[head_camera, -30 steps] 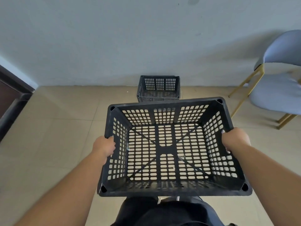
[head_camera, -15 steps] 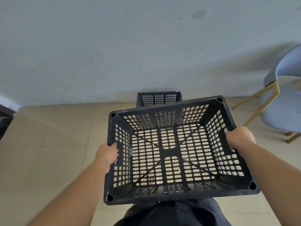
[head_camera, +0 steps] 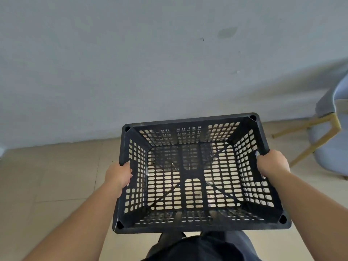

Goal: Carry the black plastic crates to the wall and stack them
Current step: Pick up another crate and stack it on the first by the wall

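1. The pale wall point(head_camera: 169, 63) is way closer than a second ago. The black perforated plastic crate point(head_camera: 191, 166), held level in the air, now covers the second black crate by the wall, which is just a dark patch through the mesh.
2. Left grip point(head_camera: 118, 174) and right grip point(head_camera: 271, 164) are curled tight round the side rims.
3. Reckon lowering comes next.

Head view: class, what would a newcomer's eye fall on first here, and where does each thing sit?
A black perforated crate fills the centre foreground, held above the tiled floor. The left hand grips its left rim and the right hand grips its right rim, with the arms reaching in from the bottom corners. Behind is a pale wall, with a grey chair on gold legs at the right edge.
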